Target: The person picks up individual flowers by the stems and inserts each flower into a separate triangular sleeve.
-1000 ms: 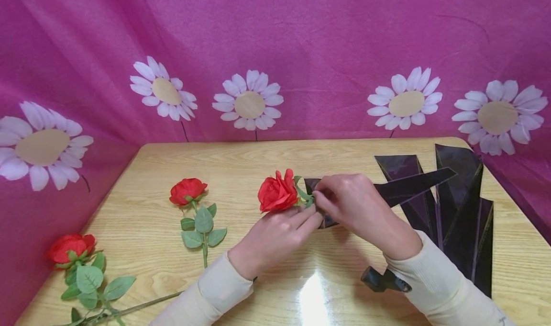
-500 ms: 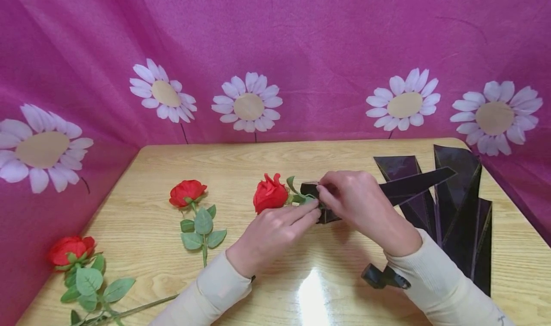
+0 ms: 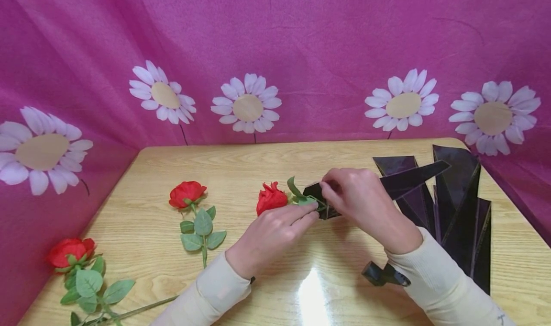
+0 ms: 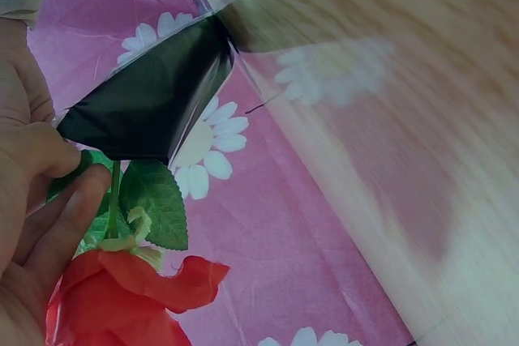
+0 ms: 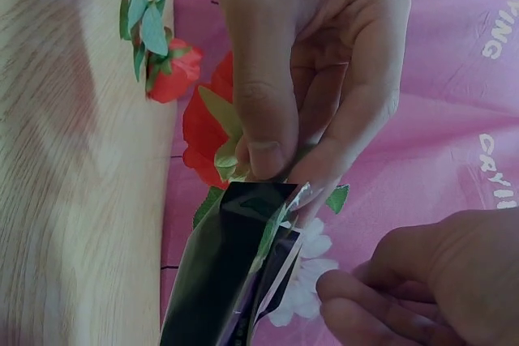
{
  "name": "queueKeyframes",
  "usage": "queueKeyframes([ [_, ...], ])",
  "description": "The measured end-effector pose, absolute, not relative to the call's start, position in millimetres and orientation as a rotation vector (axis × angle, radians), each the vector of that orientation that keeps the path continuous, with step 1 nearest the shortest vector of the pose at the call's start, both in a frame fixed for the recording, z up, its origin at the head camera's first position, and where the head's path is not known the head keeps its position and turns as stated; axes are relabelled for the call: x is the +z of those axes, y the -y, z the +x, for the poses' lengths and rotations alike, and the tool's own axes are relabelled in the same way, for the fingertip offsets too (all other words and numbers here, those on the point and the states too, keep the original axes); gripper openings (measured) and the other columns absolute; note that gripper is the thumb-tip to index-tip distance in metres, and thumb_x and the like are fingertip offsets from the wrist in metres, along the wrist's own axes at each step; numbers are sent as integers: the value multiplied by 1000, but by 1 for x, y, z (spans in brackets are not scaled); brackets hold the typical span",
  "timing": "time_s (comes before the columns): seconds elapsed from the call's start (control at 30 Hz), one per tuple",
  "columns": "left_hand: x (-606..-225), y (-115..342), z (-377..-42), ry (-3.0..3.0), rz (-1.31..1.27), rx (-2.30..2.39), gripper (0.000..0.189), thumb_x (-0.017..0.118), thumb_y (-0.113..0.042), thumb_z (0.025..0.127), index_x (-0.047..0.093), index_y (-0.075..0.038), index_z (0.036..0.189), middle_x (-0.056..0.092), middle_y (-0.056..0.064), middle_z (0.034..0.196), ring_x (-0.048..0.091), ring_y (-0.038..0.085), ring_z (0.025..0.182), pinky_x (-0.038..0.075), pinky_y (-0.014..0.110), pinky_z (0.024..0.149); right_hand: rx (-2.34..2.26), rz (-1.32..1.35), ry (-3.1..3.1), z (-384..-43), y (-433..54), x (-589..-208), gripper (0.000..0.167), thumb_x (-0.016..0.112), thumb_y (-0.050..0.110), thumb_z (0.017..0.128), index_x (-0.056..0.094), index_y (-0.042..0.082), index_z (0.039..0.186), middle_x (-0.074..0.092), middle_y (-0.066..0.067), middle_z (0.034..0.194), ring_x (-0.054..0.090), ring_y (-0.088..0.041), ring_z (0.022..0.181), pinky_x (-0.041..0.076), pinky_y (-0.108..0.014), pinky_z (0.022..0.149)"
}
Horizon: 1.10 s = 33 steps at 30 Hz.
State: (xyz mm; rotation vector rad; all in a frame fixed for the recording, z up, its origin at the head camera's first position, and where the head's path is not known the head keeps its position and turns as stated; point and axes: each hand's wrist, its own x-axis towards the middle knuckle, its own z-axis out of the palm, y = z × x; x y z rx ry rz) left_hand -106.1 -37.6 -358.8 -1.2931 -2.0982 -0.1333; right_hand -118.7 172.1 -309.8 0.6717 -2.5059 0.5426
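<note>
1. Red rose point(image 3: 272, 197), with its bloom lying just beyond the left hand point(image 3: 275, 235) and pointing away to the left; its leaves and upper stem are at that hand's fingertips, and the stem runs to the mouth of a black sleeve point(image 4: 150, 91).
2. Left hand: thumb and fingers are closed on the rose's stem just below the bloom, right beside the sleeve's mouth.
3. Right hand point(image 3: 361, 199): fingers curled, thumb and fingertips brought together in a pinch at the sleeve's upper lip, near the left fingertips. Its wrist view shows those tips only from the side, so the exact contact is hard to make out.
4. Black sleeve: its mouth lies between the two hands; the rest passes behind the right hand and comes out on that hand's right.
5. Stack of black sleeves point(image 3: 460, 240): spread to the right of the right hand, beyond its forearm.
6. Second rose point(image 3: 203, 223): left of the left hand, its stem reaching toward that forearm.
7. Third rose point(image 3: 89, 283): farther left and nearer the person, its long stem meeting the left sleeve cuff's arm.
8. Bench point(image 3: 241, 173), wood-grained, under both hands; a magenta curtain point(image 3: 327, 39) with daisies stands beyond them.
</note>
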Motion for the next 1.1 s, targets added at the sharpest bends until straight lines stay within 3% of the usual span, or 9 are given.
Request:
queueKeyframes([
  [0.47,-349,43,-104,2044,-1298,-178,21,71,-5,95,75,-8,115,77,3,118,74,13,104,60,23,94,561,632,2482,-120,-177,-306,7,73,8,89,77,5,84,74,-4,69,62,-9,57,54,-32,54],
  [0.73,-333,55,-110,1899,-1218,-245,23,78,-3,86,78,-5,109,80,5,110,75,17,106,59,26,100,562,595,2507,-121,-182,-302,6,73,9,90,78,6,87,75,-5,70,61,-10,56,54,-32,55],
  [0.93,-322,73,-116,2007,-1116,-352,25,84,-6,82,79,-3,107,81,9,108,76,21,103,62,31,93,556,574,2499,-121,-184,-301,7,72,8,89,78,7,86,75,-4,70,62,-11,57,55,-36,58],
  [1.1,-328,94,-126,2290,-1049,-449,19,80,-7,86,78,-4,104,81,9,101,78,21,91,65,33,82,551,567,2479,-121,-185,-301,8,71,8,88,78,7,85,74,-3,68,61,-12,56,53,-37,57],
])
